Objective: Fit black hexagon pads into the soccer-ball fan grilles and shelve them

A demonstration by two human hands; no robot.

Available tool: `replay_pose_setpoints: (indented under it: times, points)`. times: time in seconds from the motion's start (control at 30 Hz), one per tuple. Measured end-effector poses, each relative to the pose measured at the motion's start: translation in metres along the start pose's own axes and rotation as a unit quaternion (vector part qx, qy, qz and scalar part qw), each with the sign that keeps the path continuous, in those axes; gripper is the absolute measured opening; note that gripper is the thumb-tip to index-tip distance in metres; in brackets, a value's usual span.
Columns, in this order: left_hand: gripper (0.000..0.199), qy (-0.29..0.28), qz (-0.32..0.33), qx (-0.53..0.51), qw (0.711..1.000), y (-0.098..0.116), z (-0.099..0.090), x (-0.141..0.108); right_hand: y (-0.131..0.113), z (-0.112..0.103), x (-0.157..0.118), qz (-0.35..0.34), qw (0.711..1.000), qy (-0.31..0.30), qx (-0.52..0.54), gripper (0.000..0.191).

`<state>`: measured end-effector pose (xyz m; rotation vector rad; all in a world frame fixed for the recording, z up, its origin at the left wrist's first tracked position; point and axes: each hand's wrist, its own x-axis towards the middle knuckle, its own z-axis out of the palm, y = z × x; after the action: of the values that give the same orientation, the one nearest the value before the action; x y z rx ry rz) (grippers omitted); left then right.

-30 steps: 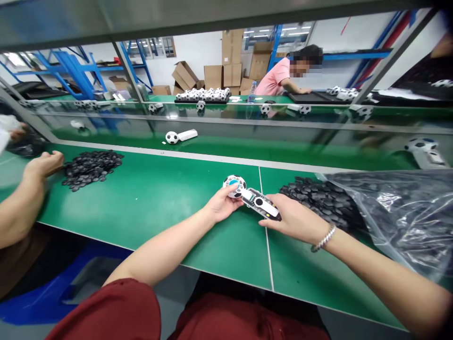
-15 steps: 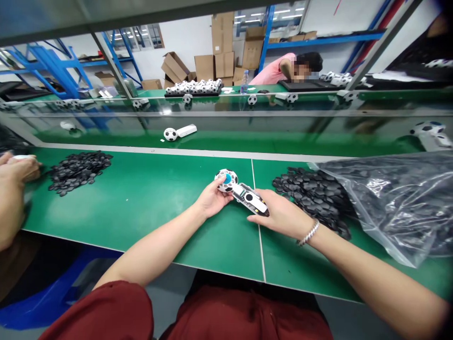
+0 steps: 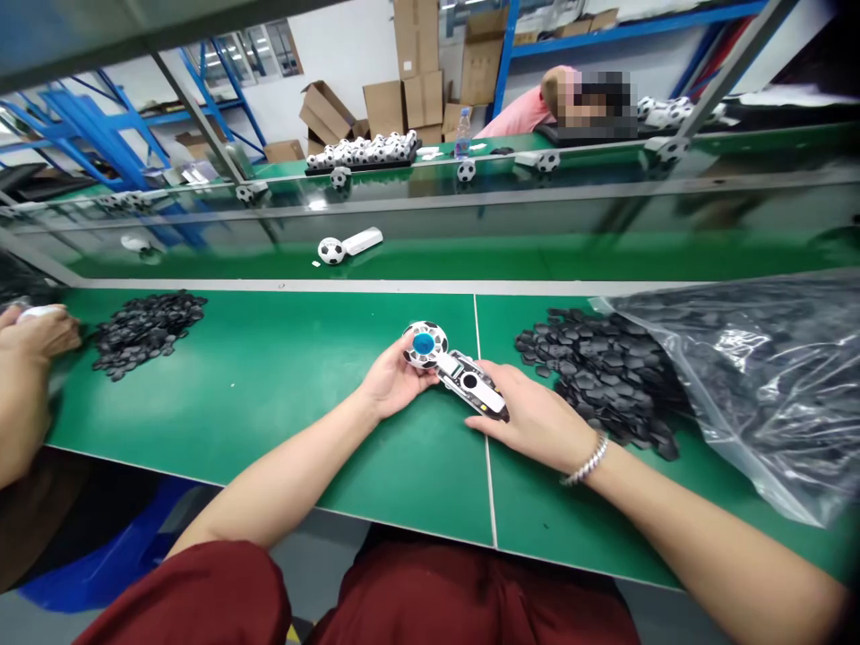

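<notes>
On the green workbench [image 3: 282, 421], both hands [image 3: 396, 381] hold a soccer-ball fan [image 3: 463, 374].

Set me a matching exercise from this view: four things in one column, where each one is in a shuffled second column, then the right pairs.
Things:
1. Football-patterned disc with blue centre
2. Open white handle showing a circuit board
3. Clear plastic bag
4. Silver bead bracelet

Places:
A. Around the wrist behind the right hand
B. Spilling black hexagonal pieces
C. Held in the left hand
D. At the right hand's fingertips

Pairs: 1-C, 2-D, 3-B, 4-A
</notes>
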<state>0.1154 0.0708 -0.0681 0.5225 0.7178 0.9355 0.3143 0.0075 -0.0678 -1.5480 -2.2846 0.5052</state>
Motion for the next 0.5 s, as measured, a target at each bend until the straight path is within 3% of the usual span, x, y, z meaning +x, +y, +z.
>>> replay_pose_setpoints:
  times: [0.5]
  points:
    - [0.022,0.014,0.003,0.008,1.0,-0.0021,0.0021,-0.0021,-0.002,0.0096,-0.0003,-0.01,0.999,-0.015,0.043,0.058]
